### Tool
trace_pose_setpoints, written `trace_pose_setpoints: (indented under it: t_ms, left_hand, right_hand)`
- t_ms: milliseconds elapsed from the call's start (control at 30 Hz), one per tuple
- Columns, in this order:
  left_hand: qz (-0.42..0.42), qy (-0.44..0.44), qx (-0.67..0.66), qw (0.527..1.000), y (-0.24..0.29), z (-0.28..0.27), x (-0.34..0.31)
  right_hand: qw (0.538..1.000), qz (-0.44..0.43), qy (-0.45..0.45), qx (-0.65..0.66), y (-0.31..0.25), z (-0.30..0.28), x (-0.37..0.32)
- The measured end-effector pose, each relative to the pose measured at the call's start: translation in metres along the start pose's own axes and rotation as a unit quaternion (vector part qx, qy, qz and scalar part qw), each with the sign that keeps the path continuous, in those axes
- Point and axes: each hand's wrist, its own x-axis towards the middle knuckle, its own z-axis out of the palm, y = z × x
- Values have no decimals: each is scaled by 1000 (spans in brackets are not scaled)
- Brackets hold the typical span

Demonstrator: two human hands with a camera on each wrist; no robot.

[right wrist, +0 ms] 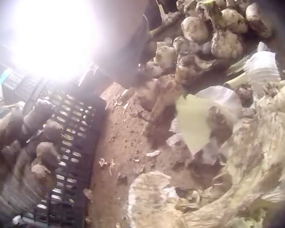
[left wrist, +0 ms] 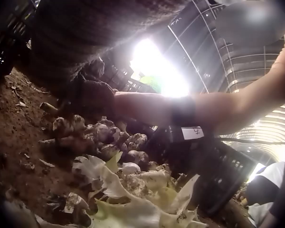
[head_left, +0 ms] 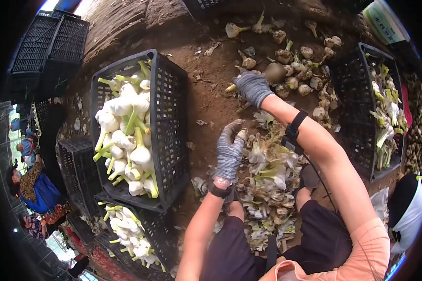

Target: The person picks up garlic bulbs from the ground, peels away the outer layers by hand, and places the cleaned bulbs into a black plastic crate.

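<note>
I sit on bare earth with a heap of dirty garlic bulbs [head_left: 305, 70] ahead. My gloved right hand [head_left: 253, 86] reaches into the heap's near edge, fingers curled round a bulb whose green stalk [head_left: 231, 87] sticks out to the left. The left wrist view shows that hand [left wrist: 92, 95] down on the bulbs [left wrist: 104, 135]. My gloved left hand [head_left: 229, 150] hovers over the soil beside a pile of pale peelings [head_left: 267, 178], fingers loosely bent, and I see nothing held in it. The right wrist view shows it [right wrist: 33, 147] in front of a black crate [right wrist: 80, 156].
A black crate [head_left: 173, 93] of peeled white bulbs stands at my left, with a second one [head_left: 147, 225] nearer me. Another crate [head_left: 356, 117] with stalks and trimmings stands at the right. Empty crates [head_left: 47, 42] are stacked far left. Other people [head_left: 33, 182] sit at the left edge.
</note>
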Motion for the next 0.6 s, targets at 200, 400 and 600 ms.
trace_pose_setpoints:
  t_ms: [200, 400, 600]
  left_hand:
    - [-65, -30, -55, 996, -10, 12, -12]
    - [-40, -22, 15, 999, -25, 9, -14]
    - [-46, -18, -1, 999, -20, 2, -9]
  right_hand:
    - [991, -93, 67, -65, 0, 10, -3]
    - [995, -23, -84, -50, -10, -2, 15]
    - [995, 20, -89, 39, -4, -23, 1]
